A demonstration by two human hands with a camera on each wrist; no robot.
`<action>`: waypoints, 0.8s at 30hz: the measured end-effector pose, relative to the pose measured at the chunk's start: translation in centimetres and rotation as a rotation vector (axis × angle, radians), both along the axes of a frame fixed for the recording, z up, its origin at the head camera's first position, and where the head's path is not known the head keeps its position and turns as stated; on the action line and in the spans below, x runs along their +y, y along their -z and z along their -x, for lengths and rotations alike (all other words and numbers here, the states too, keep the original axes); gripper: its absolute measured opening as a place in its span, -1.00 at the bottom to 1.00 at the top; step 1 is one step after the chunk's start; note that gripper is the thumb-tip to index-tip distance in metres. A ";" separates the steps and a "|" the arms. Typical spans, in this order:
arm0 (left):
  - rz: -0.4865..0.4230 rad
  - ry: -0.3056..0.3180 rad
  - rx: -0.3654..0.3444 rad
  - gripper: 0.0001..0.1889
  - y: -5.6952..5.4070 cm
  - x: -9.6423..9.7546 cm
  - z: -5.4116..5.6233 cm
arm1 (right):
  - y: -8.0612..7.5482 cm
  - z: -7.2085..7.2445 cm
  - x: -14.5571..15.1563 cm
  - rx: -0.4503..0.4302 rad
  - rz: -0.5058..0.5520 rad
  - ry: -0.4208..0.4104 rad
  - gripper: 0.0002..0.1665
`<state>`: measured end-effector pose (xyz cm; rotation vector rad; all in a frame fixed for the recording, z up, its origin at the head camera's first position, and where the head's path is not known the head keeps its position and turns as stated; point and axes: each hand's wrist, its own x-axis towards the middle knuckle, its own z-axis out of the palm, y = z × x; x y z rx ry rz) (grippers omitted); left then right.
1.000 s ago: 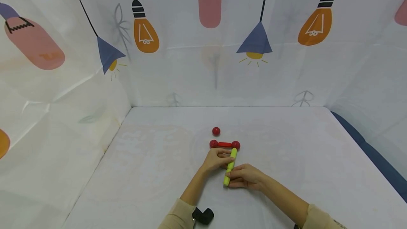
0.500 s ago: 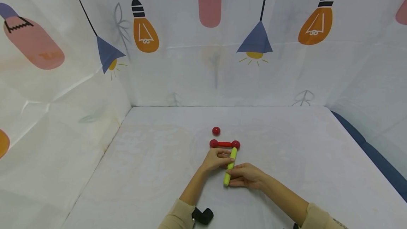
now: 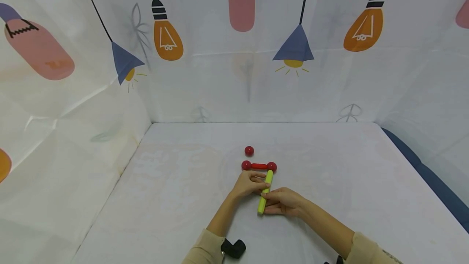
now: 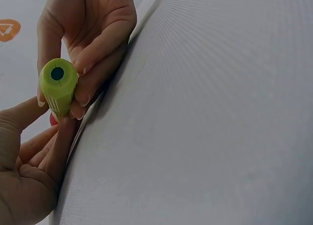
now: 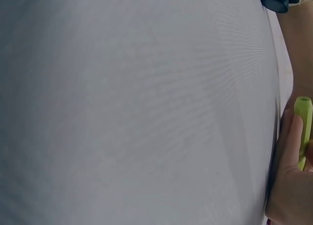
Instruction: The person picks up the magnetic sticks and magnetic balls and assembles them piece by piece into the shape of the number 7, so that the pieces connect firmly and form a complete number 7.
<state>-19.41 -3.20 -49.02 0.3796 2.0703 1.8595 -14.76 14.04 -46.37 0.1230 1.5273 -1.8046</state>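
My left hand pinches the upper part of a yellow-green magnetic building rod. Lower down the same rod, my right hand grips it between thumb and fingers. The rod's far end is right at a red ball, which a short red rod links to another red ball. In the left wrist view, the near end of the yellow-green rod faces the camera, with a dark round spot in it. The right wrist view catches the rod at its right edge, partly behind fingers.
A single red ball lies beyond the joined pieces on the white table. A white printed curtain stands behind and at the sides. A black wrist-camera mount sits by the left sleeve.
My right thumb and fingers have slid slightly up along the yellow-green rod. The left hand, rod and red pieces stay almost where they were.
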 end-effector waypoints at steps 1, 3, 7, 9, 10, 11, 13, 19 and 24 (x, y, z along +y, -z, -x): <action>-0.004 0.003 -0.003 -0.62 0.0 0.0 0.0 | 0.0 0.0 0.0 -0.001 0.003 0.002 -0.71; -0.016 0.005 -0.010 -0.61 0.0 0.0 0.0 | 0.1 0.0 0.0 -0.003 0.008 0.006 -0.72; -0.025 0.008 -0.016 -0.61 0.0 0.0 0.0 | 0.1 0.0 -0.1 -0.004 0.011 0.012 -0.71; -0.019 0.018 -0.024 -0.60 0.0 -0.1 0.0 | 0.1 0.0 -0.1 -0.003 0.009 0.013 -0.70; -0.025 0.029 -0.032 -0.59 0.0 -0.2 0.1 | 0.1 0.0 -0.1 -0.002 0.008 0.014 -0.70; -0.032 0.038 -0.042 -0.59 0.0 -0.4 0.1 | 0.0 0.0 -0.1 -0.003 0.007 0.016 -0.69; -0.051 0.044 -0.070 -0.58 0.0 -0.9 0.3 | 0.0 0.0 -0.1 -0.006 0.003 0.020 -0.71; -0.088 -0.111 -0.079 -0.68 0.0 -2.6 1.0 | 0.0 0.0 -0.1 -0.019 -0.005 0.033 -0.80; -0.043 -0.259 0.021 -0.78 -0.1 -3.8 1.6 | 0.2 0.1 -0.1 -0.027 -0.010 0.046 -0.80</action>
